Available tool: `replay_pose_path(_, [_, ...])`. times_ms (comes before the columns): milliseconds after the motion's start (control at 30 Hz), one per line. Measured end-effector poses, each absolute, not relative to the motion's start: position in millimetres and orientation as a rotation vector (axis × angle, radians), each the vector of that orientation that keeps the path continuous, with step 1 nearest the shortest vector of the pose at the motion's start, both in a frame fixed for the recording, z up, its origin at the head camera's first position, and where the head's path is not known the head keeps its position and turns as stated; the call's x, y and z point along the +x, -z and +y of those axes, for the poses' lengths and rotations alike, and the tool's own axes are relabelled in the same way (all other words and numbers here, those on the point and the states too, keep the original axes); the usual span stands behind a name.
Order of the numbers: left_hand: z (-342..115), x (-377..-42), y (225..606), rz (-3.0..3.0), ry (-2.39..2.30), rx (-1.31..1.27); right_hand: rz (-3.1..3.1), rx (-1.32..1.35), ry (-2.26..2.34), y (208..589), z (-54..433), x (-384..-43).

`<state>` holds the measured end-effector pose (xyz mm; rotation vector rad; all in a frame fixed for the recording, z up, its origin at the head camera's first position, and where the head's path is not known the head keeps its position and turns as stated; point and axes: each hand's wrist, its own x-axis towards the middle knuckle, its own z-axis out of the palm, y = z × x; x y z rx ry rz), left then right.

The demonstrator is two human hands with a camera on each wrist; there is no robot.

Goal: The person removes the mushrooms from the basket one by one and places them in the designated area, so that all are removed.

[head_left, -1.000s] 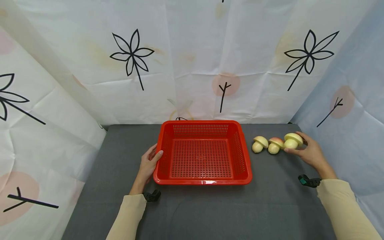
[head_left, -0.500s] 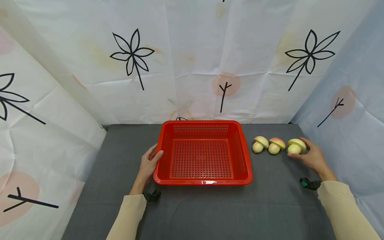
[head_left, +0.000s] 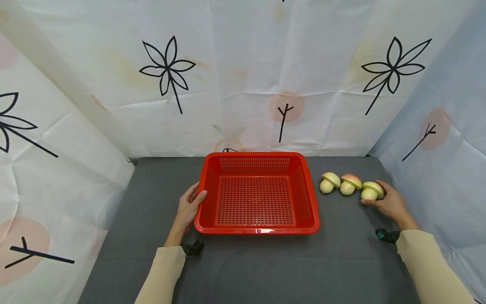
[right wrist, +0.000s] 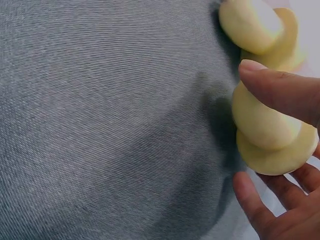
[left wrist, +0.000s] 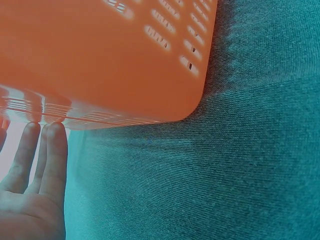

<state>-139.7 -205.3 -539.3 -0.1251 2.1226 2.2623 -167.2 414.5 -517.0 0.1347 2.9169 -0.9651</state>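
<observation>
My left hand [head_left: 186, 210] holds the left side of a red plastic basket [head_left: 313, 223], thumb over the rim. In the left wrist view, straight fingers [left wrist: 54, 155] touch the basket's outer wall. Over at the right, my right hand [head_left: 395, 205] grips a pale yellow toy mushroom [head_left: 368, 194], thumb across its stem and fingers around the cap. A red-tinged toy mushroom [head_left: 347, 188] stands just left of it, and a yellowish one [head_left: 326, 186] is farther left. In the right wrist view, the gripped mushroom [right wrist: 265, 122] sits close to its neighbour [right wrist: 250, 27].
A dark grey cloth [head_left: 258, 270] covers the table. White patterned curtains rise behind [head_left: 243, 76] and along both sides. The basket's perforated floor [head_left: 254, 200] is in full view, and it stands between my hands. A thin black cable [head_left: 229, 150] shows behind the basket.
My right hand lowers the third mushroom toward me, first shifting right and then back left beside the red-tinged one. The left hand and basket stay put.
</observation>
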Motion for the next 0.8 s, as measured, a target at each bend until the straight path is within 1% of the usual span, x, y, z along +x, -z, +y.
replay_pose_path(367, [-205.9,-139.0,538.6,2.123,-2.264,-0.099,2.879,0.199,1.003,516.5,408.0,-174.9])
replay_pose_path(800, [-205.5,-139.1,537.8,2.137,-2.26,-0.098,2.929,0.194,0.988,520.9,406.8,-181.5])
